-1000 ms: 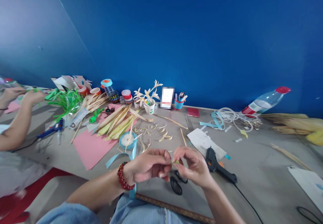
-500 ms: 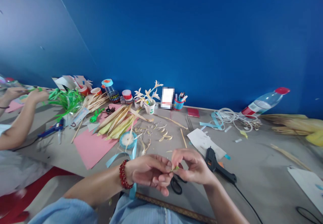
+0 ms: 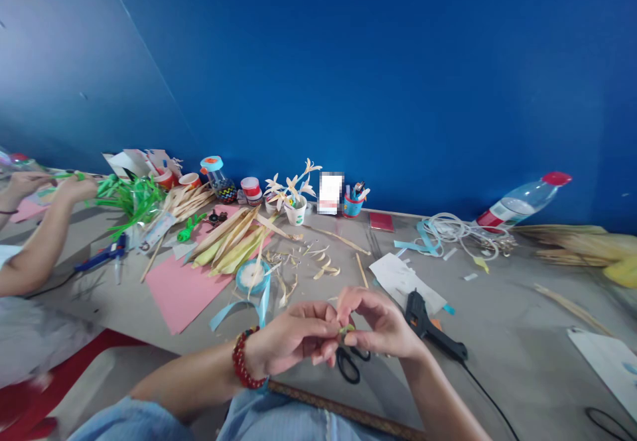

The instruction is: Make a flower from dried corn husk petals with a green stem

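My left hand [image 3: 298,337], with a red bead bracelet [image 3: 242,360] at its wrist, pinches one side of a small yellow-green piece [image 3: 347,329]. The fingertips of my right hand [image 3: 381,325] close on the other side of that piece. Both hands meet above the table's front edge, and the fingers partly hide the piece. Scissors with black handles [image 3: 348,366] lie just below the hands. A black glue gun [image 3: 432,329] rests to the right of my right hand.
Corn husks [image 3: 231,242] lie on pink paper [image 3: 174,288], beside a blue ribbon roll [image 3: 251,275]. White husk flowers [image 3: 286,195] stand in a cup [image 3: 296,211]. A bottle [image 3: 522,203] leans at the right. Another person's hands [image 3: 74,189] work at far left.
My left hand has turned and its fingers have curled in closer to the small piece. My right hand has shifted slightly up. More of the scissors shows now.
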